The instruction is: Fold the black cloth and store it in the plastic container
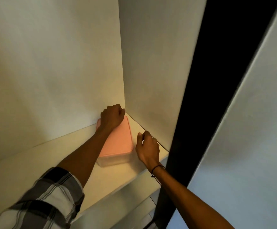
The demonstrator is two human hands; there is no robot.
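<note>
A clear plastic container [113,161] with a pink lid [118,142] sits on a white shelf, pushed into the back right corner of a cupboard. My left hand [112,118] lies over the lid's far end, fingers curled down over its back edge. My right hand [147,147] hovers just right of the container, thumb raised and fingers loosely bent, a small gap away from the lid. A black cord is around that wrist. The black cloth is not in view, and the container's contents cannot be made out.
The white shelf [27,164] stretches left and toward me. The back wall [52,71] and right side wall [154,63] close the corner. A dark gap [208,96] and a pale door panel [250,129] stand at the right. A lower shelf edge [118,210] shows below.
</note>
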